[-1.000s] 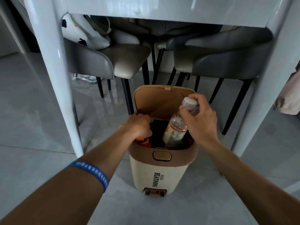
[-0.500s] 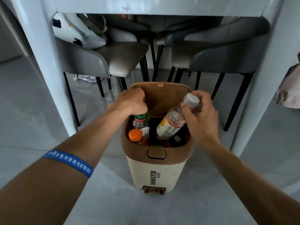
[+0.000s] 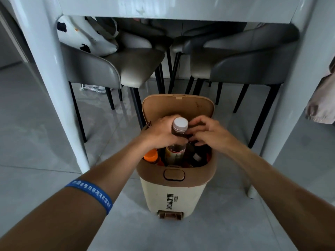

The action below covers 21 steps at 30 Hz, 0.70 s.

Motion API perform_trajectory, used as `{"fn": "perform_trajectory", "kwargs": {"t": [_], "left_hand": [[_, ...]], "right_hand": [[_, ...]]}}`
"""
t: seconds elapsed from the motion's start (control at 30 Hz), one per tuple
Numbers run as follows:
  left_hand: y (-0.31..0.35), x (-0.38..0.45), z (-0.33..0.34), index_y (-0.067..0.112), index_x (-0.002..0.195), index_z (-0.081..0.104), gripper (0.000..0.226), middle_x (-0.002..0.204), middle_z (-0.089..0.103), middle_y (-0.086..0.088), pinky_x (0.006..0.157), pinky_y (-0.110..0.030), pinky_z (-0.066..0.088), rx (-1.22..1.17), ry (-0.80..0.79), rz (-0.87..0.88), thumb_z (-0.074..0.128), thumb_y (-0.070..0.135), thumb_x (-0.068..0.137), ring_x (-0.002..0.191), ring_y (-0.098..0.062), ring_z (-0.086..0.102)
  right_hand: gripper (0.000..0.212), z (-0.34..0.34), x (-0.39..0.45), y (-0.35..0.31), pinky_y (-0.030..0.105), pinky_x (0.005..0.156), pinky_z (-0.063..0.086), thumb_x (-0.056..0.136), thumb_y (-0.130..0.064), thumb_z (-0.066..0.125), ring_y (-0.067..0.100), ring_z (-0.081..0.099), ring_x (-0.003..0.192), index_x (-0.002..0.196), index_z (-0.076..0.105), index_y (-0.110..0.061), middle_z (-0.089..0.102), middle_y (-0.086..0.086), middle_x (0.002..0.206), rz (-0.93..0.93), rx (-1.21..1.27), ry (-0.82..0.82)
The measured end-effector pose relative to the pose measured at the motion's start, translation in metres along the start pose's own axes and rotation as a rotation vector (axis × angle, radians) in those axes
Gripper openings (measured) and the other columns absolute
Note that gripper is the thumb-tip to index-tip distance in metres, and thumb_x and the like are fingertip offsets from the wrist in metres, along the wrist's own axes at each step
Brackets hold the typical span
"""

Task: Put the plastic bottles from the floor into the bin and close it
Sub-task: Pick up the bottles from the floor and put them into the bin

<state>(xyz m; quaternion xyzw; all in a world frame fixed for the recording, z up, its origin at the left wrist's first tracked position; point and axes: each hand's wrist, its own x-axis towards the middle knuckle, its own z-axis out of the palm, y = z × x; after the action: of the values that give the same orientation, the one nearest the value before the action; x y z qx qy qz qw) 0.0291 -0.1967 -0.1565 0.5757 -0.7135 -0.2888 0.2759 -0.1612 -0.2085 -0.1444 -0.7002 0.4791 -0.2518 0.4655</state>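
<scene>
A cream bin (image 3: 174,196) with a brown rim stands on the floor, its brown lid (image 3: 181,107) raised upright at the back. A clear bottle with a white cap (image 3: 179,124) stands nearly upright in the bin's opening, its top above the rim. My left hand (image 3: 159,133) grips this bottle just below the cap. My right hand (image 3: 208,132) is beside it on the right, fingers loosely bent, fingertips touching the bottle's neck. An orange-capped bottle (image 3: 150,156) sits at the bin's left side and a dark-capped one (image 3: 196,157) at the right.
The bin sits under a white table, between its left leg (image 3: 49,78) and right leg (image 3: 293,87). Two grey chairs (image 3: 126,69) (image 3: 244,60) stand right behind the bin. A foot pedal (image 3: 169,214) is at the bin's base. Cloth (image 3: 322,102) hangs at the right edge.
The clear bottle went from tilted in my right hand to nearly upright in my left hand. My left hand came off the bin's rear left edge, and my right hand loosened its hold.
</scene>
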Motion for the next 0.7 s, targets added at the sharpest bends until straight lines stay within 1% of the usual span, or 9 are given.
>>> {"fn": "perform_trajectory", "kwargs": {"t": [0.1,0.13,0.23,0.3,0.37,0.43,0.57,0.63,0.7], "left_hand": [[-0.003,0.000,-0.006,0.030,0.105,0.062,0.049,0.103,0.070,0.008,0.091,-0.046,0.055,-0.017,-0.003,-0.007,0.087,0.033,0.063,0.099,-0.012,0.066],[-0.004,-0.001,-0.009,0.029,0.105,0.063,0.050,0.104,0.070,0.007,0.091,-0.046,0.055,-0.028,-0.009,-0.005,0.087,0.034,0.062,0.100,-0.013,0.067],[-0.009,-0.008,-0.013,0.026,0.110,0.063,0.051,0.107,0.071,0.007,0.094,-0.044,0.054,-0.080,0.003,-0.024,0.087,0.032,0.066,0.102,-0.011,0.066],[-0.012,-0.013,-0.015,0.025,0.113,0.062,0.050,0.109,0.070,0.008,0.097,-0.041,0.053,-0.105,0.003,-0.026,0.087,0.028,0.070,0.103,-0.009,0.065],[-0.013,-0.016,-0.016,0.025,0.114,0.062,0.050,0.109,0.069,0.008,0.097,-0.039,0.052,-0.113,-0.013,-0.021,0.087,0.027,0.071,0.104,-0.009,0.064],[-0.014,-0.016,-0.018,0.026,0.113,0.062,0.049,0.109,0.069,0.009,0.096,-0.038,0.052,-0.113,-0.016,-0.023,0.087,0.027,0.070,0.104,-0.008,0.064],[-0.015,-0.015,-0.018,0.029,0.112,0.058,0.056,0.111,0.064,0.006,0.093,-0.042,0.053,-0.109,0.026,-0.020,0.089,0.030,0.065,0.105,-0.013,0.062],[-0.014,-0.014,-0.017,0.027,0.109,0.056,0.057,0.109,0.063,0.006,0.090,-0.041,0.054,-0.139,0.057,0.009,0.090,0.024,0.064,0.103,-0.013,0.061],[-0.013,-0.014,-0.015,0.027,0.109,0.055,0.055,0.109,0.063,0.006,0.089,-0.039,0.054,-0.138,0.051,0.023,0.089,0.026,0.066,0.103,-0.012,0.061]], "right_hand": [[0.026,0.004,0.007,0.012,0.029,0.073,0.049,0.087,-0.007,0.059,0.018,0.062,0.096,0.108,0.066,-0.021,0.066,-0.003,0.098,-0.066,-0.705,-0.120],[0.027,0.012,0.009,0.016,0.030,0.076,0.047,0.087,-0.011,0.058,0.020,0.060,0.098,0.111,0.066,-0.020,0.064,0.000,0.101,-0.099,-0.907,-0.198],[0.035,0.035,0.022,0.029,0.042,0.100,0.044,0.091,-0.020,0.053,0.030,0.058,0.113,0.124,0.063,-0.017,0.065,0.009,0.120,-0.103,-1.310,-0.324],[0.035,0.043,0.034,0.035,0.048,0.114,0.028,0.095,-0.023,0.050,0.031,0.051,0.125,0.127,0.062,-0.018,0.063,0.008,0.127,-0.071,-1.455,-0.278],[0.035,0.047,0.040,0.042,0.047,0.117,0.023,0.098,-0.023,0.047,0.030,0.046,0.131,0.130,0.060,-0.017,0.060,0.008,0.133,-0.007,-1.473,-0.241],[0.034,0.046,0.039,0.044,0.045,0.111,0.033,0.098,-0.020,0.046,0.031,0.051,0.126,0.128,0.061,-0.014,0.061,0.010,0.132,-0.025,-1.420,-0.235],[0.024,0.028,0.022,0.013,0.034,0.086,0.045,0.087,-0.026,0.063,0.024,0.058,0.105,0.110,0.069,-0.023,0.065,0.002,0.108,-0.067,-1.239,-0.291],[0.022,0.012,0.013,-0.006,0.033,0.074,0.048,0.076,-0.039,0.073,0.017,0.060,0.090,0.095,0.069,-0.029,0.065,-0.003,0.096,-0.105,-1.158,-0.241],[0.023,-0.006,0.008,-0.015,0.035,0.069,0.053,0.070,-0.046,0.075,0.013,0.061,0.081,0.086,0.066,-0.032,0.065,-0.007,0.089,-0.111,-0.971,-0.152]]}}
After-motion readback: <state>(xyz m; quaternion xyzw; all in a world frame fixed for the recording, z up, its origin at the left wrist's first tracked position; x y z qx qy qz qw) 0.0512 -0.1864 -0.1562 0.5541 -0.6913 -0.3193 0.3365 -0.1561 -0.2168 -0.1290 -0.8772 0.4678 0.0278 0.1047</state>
